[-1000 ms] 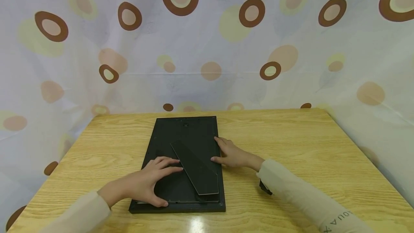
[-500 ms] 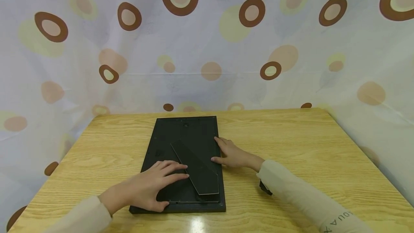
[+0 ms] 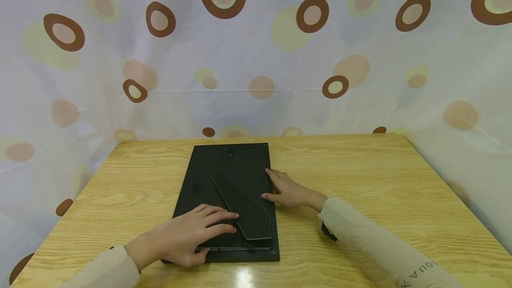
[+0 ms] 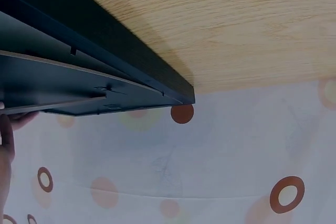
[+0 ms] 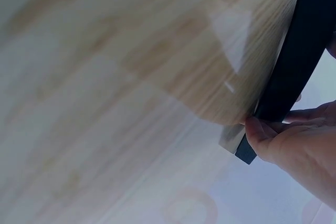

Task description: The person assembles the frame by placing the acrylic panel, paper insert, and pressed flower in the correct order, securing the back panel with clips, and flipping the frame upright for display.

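Note:
A black picture frame [image 3: 220, 163] lies face down on the wooden table, its backing upward. Its stand leg [image 3: 244, 212] lies slantwise across the backing. My left hand [image 3: 194, 234] is over the frame's near left part, fingers extended with their tips at the leg's left edge. The left thumb rests by the near edge of the backing. On the far side of the leg, my right hand [image 3: 288, 190] holds the frame's right edge, thumb on top. In the right wrist view, the right hand [image 5: 299, 140] has its fingertips against the frame's side [image 5: 286, 82].
The wooden table [image 3: 352, 172] extends to both sides of the frame. A white curtain [image 3: 240, 57] with brown and yellow spots hangs behind it and along the sides. A dark band [image 3: 329, 231] shows beneath the right sleeve.
My left hand has slid toward me and slightly to the right, its fingertips moving down along the leg's left edge. The right hand and the frame have stayed in place.

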`<state>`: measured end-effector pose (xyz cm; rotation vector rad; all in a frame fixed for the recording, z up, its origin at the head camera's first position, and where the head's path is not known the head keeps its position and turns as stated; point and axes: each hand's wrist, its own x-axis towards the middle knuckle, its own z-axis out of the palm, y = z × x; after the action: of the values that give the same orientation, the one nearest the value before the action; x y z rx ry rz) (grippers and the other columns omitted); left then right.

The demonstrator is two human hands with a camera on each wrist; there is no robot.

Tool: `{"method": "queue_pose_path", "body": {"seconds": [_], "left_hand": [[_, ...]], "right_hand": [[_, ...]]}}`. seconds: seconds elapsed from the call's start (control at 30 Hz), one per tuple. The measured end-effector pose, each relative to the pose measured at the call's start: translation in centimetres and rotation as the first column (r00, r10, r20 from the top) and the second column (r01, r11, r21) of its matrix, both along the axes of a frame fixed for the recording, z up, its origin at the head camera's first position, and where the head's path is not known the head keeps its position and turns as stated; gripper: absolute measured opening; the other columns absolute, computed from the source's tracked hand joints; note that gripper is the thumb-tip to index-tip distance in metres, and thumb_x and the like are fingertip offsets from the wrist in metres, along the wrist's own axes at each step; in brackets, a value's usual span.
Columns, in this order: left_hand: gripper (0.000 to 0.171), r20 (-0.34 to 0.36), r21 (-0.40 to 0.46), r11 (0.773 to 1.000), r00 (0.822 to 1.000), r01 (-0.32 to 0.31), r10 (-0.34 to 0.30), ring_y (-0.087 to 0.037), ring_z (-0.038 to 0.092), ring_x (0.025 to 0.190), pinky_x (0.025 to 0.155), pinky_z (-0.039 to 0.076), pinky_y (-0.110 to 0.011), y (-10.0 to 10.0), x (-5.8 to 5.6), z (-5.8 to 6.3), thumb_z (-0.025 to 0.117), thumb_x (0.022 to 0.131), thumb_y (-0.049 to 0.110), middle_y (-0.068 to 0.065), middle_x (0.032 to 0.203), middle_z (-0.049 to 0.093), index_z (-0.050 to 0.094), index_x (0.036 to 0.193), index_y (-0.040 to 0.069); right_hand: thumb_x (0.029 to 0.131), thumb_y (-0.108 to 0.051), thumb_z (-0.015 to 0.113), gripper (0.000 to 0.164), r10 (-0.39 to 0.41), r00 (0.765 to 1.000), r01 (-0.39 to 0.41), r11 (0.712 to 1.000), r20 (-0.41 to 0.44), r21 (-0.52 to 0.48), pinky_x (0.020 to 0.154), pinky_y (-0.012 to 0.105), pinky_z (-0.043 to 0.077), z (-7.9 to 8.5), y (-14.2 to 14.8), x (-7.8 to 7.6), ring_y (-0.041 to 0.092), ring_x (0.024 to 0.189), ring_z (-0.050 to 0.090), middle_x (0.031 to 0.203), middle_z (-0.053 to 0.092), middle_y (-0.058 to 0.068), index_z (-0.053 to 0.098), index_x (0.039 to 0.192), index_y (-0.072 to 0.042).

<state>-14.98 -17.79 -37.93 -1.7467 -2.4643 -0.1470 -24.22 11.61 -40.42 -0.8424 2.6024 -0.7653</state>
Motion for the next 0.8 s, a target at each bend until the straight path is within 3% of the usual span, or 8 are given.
{"method": "queue_pose_path", "body": {"seconds": [0.43,0.8], "left_hand": [[0.058,-0.149,0.034,0.997,0.987,0.071,-0.065,-0.018,0.047,0.119,0.092,0.044,-0.035,-0.35,-0.43,-0.32,0.067,0.078,0.029,-0.002,0.137,0.045,0.046,0.131,0.017],[0.055,-0.136,0.044,0.992,0.984,0.12,-0.113,-0.015,0.047,0.119,0.093,0.042,-0.033,0.12,-0.1,-0.89,0.059,0.078,0.016,-0.002,0.139,0.042,0.045,0.131,0.02]], "right_hand": [[0.092,-0.039,0.052,0.08,0.002,1.0,-0.002,1.0,0.006,0.015,0.108,0.053,0.022,0.17,0.2,-0.08,0.04,0.137,0.015,0.15,0.012,0.024,0.008,0.146,0.002],[0.092,-0.039,0.051,0.081,0.036,0.999,-0.036,0.999,0.033,0.002,0.108,0.054,0.021,0.61,0.38,-0.18,0.041,0.137,0.014,0.149,0.011,0.026,0.008,0.145,0.003]]}}
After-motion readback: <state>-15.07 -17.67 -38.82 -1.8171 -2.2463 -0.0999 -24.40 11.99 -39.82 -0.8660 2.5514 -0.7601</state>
